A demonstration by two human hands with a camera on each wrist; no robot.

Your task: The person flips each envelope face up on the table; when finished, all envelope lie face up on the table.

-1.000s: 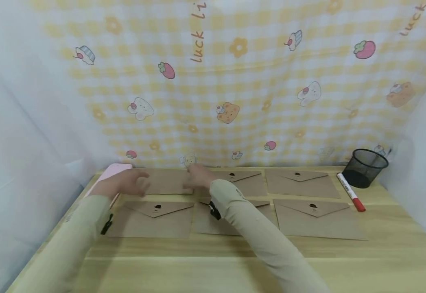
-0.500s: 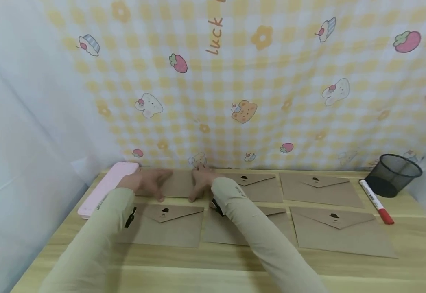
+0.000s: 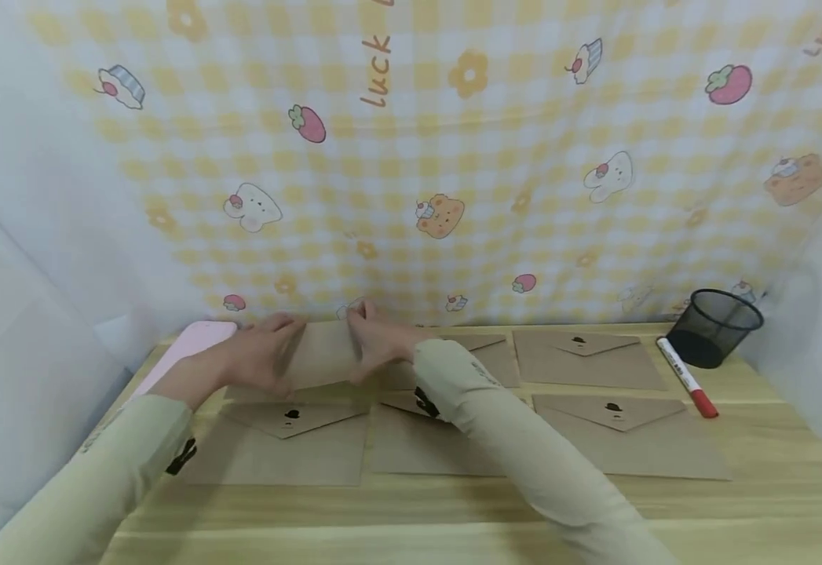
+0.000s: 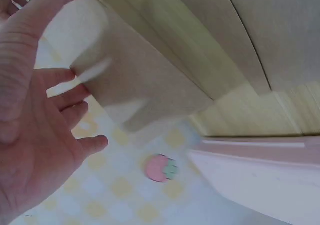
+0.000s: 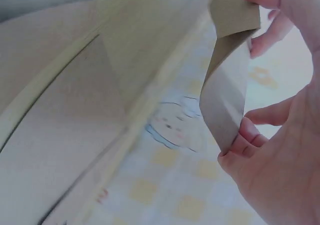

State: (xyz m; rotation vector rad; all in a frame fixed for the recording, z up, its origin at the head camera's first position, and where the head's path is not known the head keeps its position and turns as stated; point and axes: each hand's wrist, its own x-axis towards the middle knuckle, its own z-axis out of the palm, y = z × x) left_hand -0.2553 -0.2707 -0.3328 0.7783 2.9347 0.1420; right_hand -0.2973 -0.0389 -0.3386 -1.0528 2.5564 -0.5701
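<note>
Both hands hold a brown paper envelope (image 3: pixel 322 357) at the back left, its plain side toward the head camera and its near side raised. My left hand (image 3: pixel 258 357) holds its left part; in the left wrist view the thumb and fingertips (image 4: pixel 80 97) lie along the paper's edges. At the other end, my right hand (image 3: pixel 381 341) pinches the paper, which bends between thumb and fingers in the right wrist view. In front lies a flat envelope with a hat print (image 3: pixel 283 455). The right forearm covers part of the front middle envelope (image 3: pixel 432 447).
A pink flat case (image 3: pixel 191 345) lies left of the left hand. More envelopes lie at the back middle (image 3: pixel 484 361), back right (image 3: pixel 587 365) and front right (image 3: pixel 637 443). A red-capped marker (image 3: pixel 686 377) and black mesh pen holder (image 3: pixel 714 329) stand at far right, before a patterned curtain.
Both hands came to the back left envelope, took hold of its two ends and raised it off its flat position. The head view also shifted slightly.
</note>
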